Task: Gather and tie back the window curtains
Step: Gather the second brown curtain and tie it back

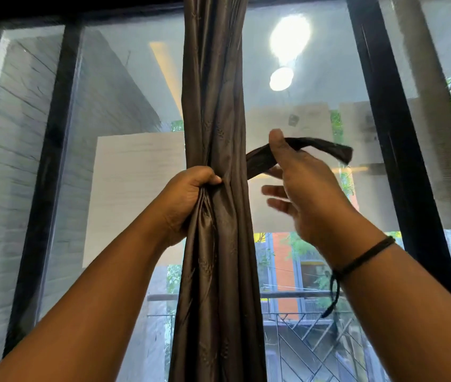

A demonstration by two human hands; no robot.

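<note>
Our left hand (191, 194) is clamped on the gathered brown curtain (216, 106), which hangs as one bunch before the window frame (392, 133). Just right of it, our right hand (305, 186) pinches the tie-back strap (301, 153) under thumb, other fingers loose; the strap runs from behind the bunch. Risks as we judge them: the satin slides and folds spill if the left grip eases; the short free end slips the pinch mid-wrap.

daylight floods in through the window glass (315, 111), backlighting the dark curtain (213, 106), two round ceiling lamps glare as blown-out reflections (287, 48) on the pane, the right hand (309, 194) is motion-blurred, and the black frame (392, 133) bows at the wide-angle edges.
</note>
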